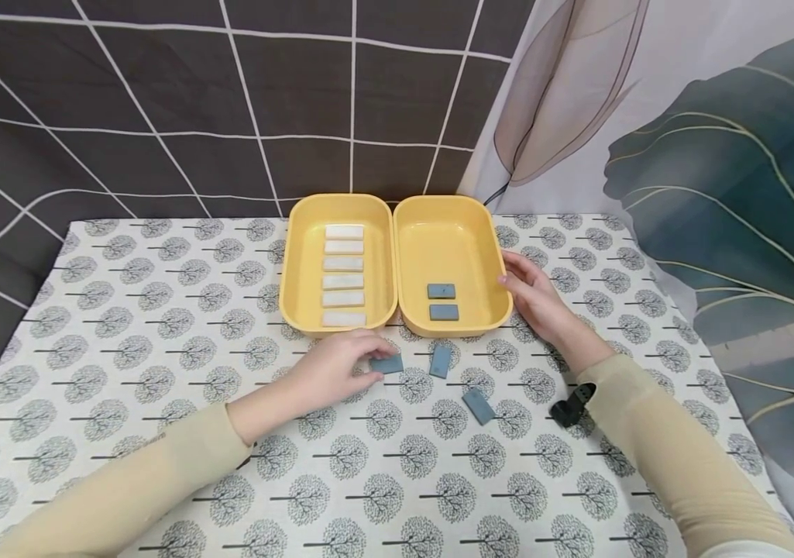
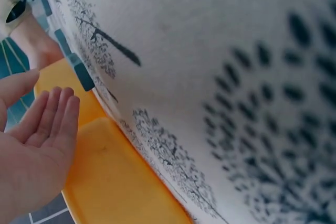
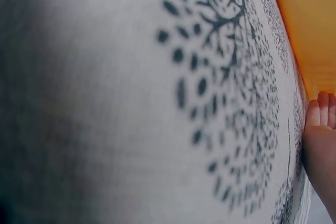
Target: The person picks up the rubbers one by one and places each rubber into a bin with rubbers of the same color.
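My left hand [image 1: 341,363] is low over the cloth in front of the left yellow tray [image 1: 288,294]. Its fingers reach toward a blue-grey tile [image 1: 387,363], and in the left wrist view they are extended, with the tile [image 2: 83,76] just beyond the fingertips. Two more loose blue-grey tiles, a nearer one [image 1: 478,406] and a farther one [image 1: 441,361], lie to the right. At the outer right wall of the right yellow tray [image 1: 452,240], my right hand [image 1: 536,298] touches the side with fairly straight fingers, thumb at the rim.
Several white tiles [image 1: 343,280] form a column in the left tray. Two blue-grey tiles, one front [image 1: 444,312] and one behind [image 1: 441,291], lie in the right tray. A tree-print cloth [image 1: 180,349] covers the table; a dark grid-patterned curtain [image 1: 180,85] hangs behind.
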`<state>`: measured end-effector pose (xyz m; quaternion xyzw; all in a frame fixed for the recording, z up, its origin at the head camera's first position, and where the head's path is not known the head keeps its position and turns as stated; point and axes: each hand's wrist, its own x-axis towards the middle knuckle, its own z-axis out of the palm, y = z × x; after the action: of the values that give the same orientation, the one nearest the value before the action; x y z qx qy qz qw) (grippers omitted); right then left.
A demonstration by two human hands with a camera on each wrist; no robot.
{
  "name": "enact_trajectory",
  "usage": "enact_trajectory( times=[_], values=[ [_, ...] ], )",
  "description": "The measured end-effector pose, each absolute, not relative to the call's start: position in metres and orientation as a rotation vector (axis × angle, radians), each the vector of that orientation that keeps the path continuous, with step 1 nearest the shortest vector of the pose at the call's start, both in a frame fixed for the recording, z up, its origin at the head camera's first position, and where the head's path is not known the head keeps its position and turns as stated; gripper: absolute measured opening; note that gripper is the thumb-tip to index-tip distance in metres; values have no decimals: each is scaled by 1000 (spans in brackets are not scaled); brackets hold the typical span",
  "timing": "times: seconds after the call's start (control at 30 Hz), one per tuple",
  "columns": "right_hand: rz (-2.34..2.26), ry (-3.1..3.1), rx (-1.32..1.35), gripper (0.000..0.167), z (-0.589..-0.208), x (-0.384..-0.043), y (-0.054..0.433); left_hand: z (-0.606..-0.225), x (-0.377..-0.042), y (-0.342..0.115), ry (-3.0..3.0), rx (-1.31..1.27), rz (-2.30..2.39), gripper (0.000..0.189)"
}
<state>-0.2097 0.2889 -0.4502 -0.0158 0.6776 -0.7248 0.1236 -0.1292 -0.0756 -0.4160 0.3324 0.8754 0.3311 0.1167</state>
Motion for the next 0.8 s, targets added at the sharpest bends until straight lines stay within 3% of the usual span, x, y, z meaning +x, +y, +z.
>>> enact_trajectory(
  times=[0.47,0.8],
  values=[
    [-2110,1981,-61,60,-452,-211,290,-426,-129,-68,2586,967,852,46],
    [-2118,1979,-72,61,-453,-211,290,-430,-128,-64,2635,933,807,45]
  ],
)
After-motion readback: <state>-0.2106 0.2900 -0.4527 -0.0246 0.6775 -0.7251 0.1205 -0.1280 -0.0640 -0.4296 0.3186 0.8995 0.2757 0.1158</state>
